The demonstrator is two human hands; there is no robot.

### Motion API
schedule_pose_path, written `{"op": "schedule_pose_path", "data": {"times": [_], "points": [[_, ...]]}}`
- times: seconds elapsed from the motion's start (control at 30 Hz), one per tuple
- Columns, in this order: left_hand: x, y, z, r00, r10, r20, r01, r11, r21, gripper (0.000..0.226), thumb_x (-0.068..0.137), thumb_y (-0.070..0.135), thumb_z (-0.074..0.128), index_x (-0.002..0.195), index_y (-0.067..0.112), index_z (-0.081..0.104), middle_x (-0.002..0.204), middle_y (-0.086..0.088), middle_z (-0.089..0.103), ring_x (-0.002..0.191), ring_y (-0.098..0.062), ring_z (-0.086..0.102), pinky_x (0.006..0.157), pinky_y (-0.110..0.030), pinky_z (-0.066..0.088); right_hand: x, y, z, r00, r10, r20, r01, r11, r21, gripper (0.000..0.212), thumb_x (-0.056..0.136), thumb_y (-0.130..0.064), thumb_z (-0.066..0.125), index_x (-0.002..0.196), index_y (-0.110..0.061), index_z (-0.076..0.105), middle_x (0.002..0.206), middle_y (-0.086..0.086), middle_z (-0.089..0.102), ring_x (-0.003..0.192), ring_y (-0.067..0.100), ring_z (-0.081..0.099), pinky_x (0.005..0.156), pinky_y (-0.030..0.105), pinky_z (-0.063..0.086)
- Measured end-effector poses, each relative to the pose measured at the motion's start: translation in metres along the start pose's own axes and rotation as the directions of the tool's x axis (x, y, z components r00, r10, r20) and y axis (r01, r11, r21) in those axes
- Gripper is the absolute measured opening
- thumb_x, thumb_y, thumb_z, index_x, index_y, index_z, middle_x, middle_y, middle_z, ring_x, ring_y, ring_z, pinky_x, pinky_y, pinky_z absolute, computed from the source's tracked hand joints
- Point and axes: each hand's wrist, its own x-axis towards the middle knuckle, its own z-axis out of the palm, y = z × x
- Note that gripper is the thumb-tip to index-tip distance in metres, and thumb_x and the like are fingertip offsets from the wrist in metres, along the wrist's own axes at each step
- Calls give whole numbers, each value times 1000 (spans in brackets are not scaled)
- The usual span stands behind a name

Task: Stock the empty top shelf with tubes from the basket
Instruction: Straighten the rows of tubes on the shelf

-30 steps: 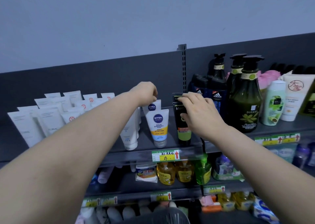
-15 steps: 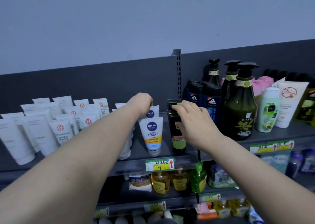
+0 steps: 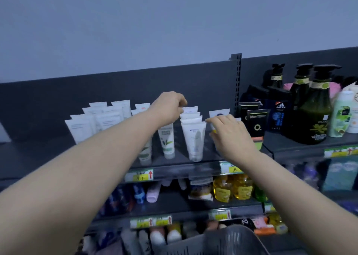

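Left hand (image 3: 170, 108), fingers curled over the crimped tops of a row of upright tubes (image 3: 190, 117) on the shelf (image 3: 180, 170), grip hidden; right hand (image 3: 230, 134), fingers relaxed, just right of the row, touches the front tube (image 3: 194, 138) at its top corner; basket (image 3: 222, 233) below.

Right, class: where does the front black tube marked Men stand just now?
In the head view the black tube stands on the top shelf, right of centre, just right of the right hand, with the adidas bottles at its right.
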Motion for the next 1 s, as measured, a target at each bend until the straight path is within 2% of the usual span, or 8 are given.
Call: {"op": "schedule_pose_path", "data": {"times": [0.17,0.37,0.5,0.67,0.87,1.0], "points": [[-27,-21,-17,996,88,20,-89,992,90,33,96,15,53,129,17,57,130,-2,59,120,-22,54,96,-36,48,2,-31,-2,988,114,107,-110,993,-40,42,93,-18,46,134,-20,44,131,3,52,123,27,41,92,41,37],[-18,-30,-21,997,78,3,-78,993,88,33,96,14,50,128,17,56,130,-2,58,120,-23,54,96,-39,48,22,-36,4,981,130,144,-121,991,-64,47,92,-8,44,137,-19,40,138,3,47,127,27,39,96,41,36],[-9,-25,-18,998,65,2,-65,994,93,35,96,12,50,130,18,55,131,-2,59,122,-22,53,97,-39,48,40,-32,17,978,115,175,-101,991,-87,49,86,0,42,132,-16,44,130,5,50,121,28,41,94,40,36],[2,-28,-13,999,49,-16,-48,996,72,36,96,10,48,130,19,55,128,1,60,120,-18,55,95,-37,50,58,-25,30,976,40,213,-7,988,-152,39,83,2,40,116,-16,53,113,2,56,109,26,46,81,36,34],[12,-29,2,997,74,20,-75,991,113,35,96,13,45,128,22,55,129,0,59,115,-22,56,89,-38,51,67,-14,28,968,12,251,17,993,-113,40,82,2,38,111,-22,53,109,0,60,103,25,48,77,37,31],[31,-26,12,994,104,42,-108,989,98,34,95,11,45,126,21,56,129,0,59,116,-22,56,92,-40,51,70,-9,30,964,0,266,30,994,-106,37,86,-3,39,112,-25,53,109,-2,60,104,24,49,79,38,33]]}}
